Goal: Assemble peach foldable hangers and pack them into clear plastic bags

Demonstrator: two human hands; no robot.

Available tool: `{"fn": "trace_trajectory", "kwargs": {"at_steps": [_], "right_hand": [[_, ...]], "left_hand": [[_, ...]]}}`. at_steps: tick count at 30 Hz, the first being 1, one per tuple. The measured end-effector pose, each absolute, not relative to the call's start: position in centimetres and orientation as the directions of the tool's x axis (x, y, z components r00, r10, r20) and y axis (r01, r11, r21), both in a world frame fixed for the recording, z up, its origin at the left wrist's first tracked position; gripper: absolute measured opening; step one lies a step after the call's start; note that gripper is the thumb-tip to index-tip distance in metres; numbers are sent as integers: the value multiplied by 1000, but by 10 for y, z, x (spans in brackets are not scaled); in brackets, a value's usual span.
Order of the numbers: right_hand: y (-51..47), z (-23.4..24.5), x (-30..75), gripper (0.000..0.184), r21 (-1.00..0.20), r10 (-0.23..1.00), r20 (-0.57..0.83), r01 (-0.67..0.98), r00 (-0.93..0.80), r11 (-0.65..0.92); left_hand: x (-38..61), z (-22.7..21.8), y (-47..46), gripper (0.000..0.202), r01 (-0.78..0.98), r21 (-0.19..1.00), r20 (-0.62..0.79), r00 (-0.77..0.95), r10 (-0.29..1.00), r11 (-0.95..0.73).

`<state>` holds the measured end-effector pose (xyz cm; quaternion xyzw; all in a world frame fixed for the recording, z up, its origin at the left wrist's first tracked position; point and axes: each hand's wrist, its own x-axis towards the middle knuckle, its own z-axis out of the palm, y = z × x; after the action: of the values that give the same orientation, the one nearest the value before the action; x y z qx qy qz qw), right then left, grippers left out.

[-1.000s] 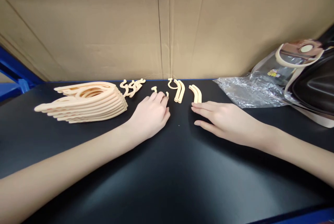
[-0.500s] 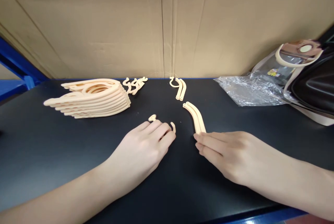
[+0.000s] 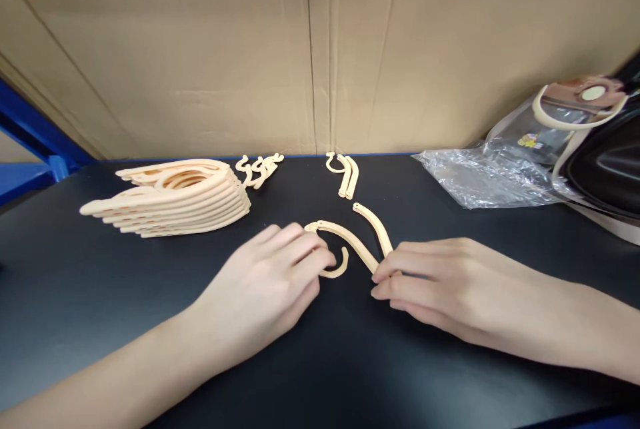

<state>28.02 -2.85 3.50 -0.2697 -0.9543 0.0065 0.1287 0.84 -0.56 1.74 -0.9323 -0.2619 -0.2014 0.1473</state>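
On the black tabletop (image 3: 320,362) my left hand (image 3: 270,282) lies with its fingers curled over a small peach plastic hook (image 3: 337,268), pinching its near end. My right hand (image 3: 440,286) pinches the near ends of two curved peach hanger arms (image 3: 350,239) that fan out in a V toward the left hand. The tip of one arm lies by my left fingertips.
A stack of peach folding hangers (image 3: 175,199) lies at the left. Loose hooks (image 3: 257,169) and another hook with a pair of arms (image 3: 345,172) lie at the back by a cardboard wall. Clear plastic wrap (image 3: 480,176) and a dark bag (image 3: 605,162) sit at right.
Both hands have pulled the hook and the two arms back from the rear of the table toward me. The two arms, which lay together, are now spread apart.
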Motion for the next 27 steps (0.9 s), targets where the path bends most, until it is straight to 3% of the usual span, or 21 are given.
{"fn": "trace_trajectory", "kwargs": {"at_steps": [4, 6, 8, 11, 18, 27], "right_hand": [[-18, 34, 276, 23, -63, 551, 255, 555, -795, 830], [-12, 29, 274, 24, -27, 597, 305, 620, -742, 784], [-7, 24, 273, 36, 1, 642, 330, 680, -692, 733], [-3, 19, 274, 55, -12, 701, 305, 733, -645, 680], [-13, 27, 274, 30, -50, 704, 224, 714, -674, 699], [-8, 23, 276, 27, -34, 699, 249, 715, -671, 698]], "left_hand": [[12, 45, 11, 31, 659, -510, 381, 749, 542, -553], [13, 57, 26, 32, 676, -599, 334, 698, 633, -430], [14, 64, 46, 31, 715, -637, 345, 600, 722, -290], [13, 65, 76, 27, 750, -628, 298, 478, 826, -208], [10, 60, 116, 27, 797, -563, 117, 339, 933, -220], [21, 67, 118, 12, 878, -455, -18, 154, 988, -145]]}}
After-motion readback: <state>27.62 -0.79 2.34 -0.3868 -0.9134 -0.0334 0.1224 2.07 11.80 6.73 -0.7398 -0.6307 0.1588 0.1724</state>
